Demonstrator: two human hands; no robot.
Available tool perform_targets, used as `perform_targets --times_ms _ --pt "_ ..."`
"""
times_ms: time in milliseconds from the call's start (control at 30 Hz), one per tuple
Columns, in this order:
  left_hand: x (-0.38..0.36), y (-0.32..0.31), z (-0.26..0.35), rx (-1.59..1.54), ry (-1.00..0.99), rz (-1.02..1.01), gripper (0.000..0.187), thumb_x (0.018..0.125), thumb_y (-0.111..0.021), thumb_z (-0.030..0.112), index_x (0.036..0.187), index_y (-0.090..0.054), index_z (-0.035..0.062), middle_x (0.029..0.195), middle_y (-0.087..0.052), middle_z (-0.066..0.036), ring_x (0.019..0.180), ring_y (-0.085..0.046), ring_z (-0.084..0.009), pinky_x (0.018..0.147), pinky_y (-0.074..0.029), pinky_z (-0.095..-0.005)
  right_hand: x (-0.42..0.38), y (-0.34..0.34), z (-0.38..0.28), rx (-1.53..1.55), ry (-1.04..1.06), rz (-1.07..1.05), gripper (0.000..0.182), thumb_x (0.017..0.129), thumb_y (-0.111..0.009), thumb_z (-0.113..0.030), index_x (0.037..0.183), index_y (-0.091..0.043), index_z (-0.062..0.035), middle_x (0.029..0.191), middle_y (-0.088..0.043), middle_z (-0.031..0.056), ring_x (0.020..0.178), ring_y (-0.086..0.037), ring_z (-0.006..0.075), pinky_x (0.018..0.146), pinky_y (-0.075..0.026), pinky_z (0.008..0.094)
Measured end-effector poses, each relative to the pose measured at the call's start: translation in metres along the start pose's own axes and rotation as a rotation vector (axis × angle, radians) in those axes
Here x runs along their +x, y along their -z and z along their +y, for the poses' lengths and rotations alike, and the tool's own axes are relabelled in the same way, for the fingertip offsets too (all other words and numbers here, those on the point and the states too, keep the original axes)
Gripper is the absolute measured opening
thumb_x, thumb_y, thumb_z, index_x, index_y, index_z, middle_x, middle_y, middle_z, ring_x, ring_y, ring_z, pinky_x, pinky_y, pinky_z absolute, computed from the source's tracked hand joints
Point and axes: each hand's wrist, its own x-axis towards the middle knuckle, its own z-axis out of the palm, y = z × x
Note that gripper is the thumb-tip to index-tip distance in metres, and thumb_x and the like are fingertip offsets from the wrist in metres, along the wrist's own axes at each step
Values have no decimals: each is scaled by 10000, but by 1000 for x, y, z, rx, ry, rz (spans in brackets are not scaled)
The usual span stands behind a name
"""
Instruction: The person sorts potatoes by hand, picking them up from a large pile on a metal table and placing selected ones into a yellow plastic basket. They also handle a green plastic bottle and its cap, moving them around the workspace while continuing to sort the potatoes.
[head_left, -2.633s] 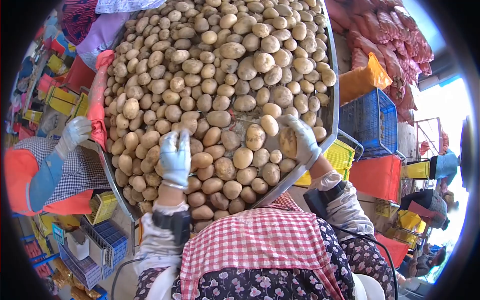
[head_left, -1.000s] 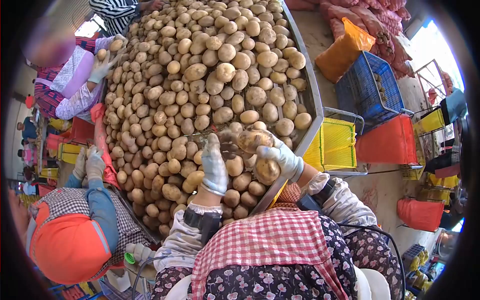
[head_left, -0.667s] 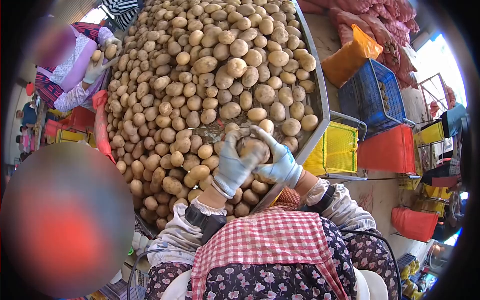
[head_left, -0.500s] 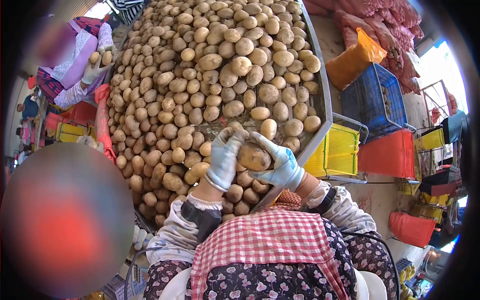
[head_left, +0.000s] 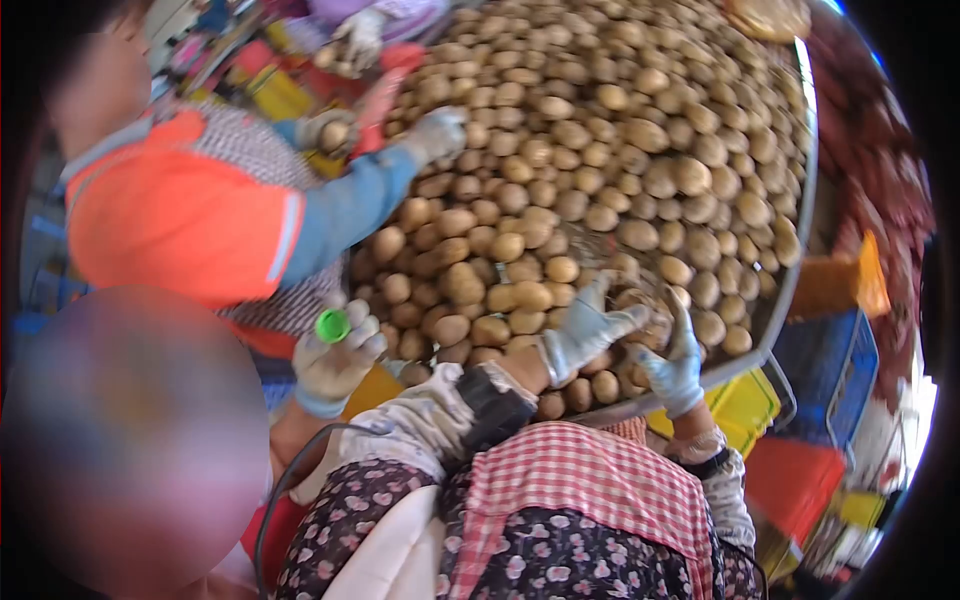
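Note:
My right hand, in a pale blue and white glove, curls around a brown potato at the near edge of the heap. Its fingers run up the potato's right side and the thumb lies below left. My left hand, gloved alike, is just left of that potato with thumb and fingers spread. Whether its fingertips touch the potato is blurred. Loose potatoes lie around and under both hands.
A metal-rimmed table carries the potato heap. At left, a person in an orange vest reaches onto it; another person's gloved hand holds a green round thing. Yellow and blue crates stand at right.
The view has swung left, bringing the orange-vested person and the green round thing into sight. My left hand has opened and its fingers have spread; the potato stays by my right hand.

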Motion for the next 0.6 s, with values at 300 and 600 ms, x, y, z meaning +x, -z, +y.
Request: perform_targets --times_ms 300,600 --pt "-6 27 -11 -41 86 214 222 962 -539 223 1035 -595 20 902 -617 -19 850 -583 -94 743 -497 -219 10 -3 -11 -165 91 -256 652 706 -665 -37 1311 -438 46 1169 -608 135 1065 -579 159 924 -467 297" --pt "-41 4 12 -137 154 19 498 941 -571 367 1290 -463 27 1147 -584 -74 1028 -551 -127 831 -490 -263 8 -6 -9 -33 -30 -252 621 863 -629 -239 1360 -404 58 1315 -506 144 1189 -500 215 1017 -386 331"
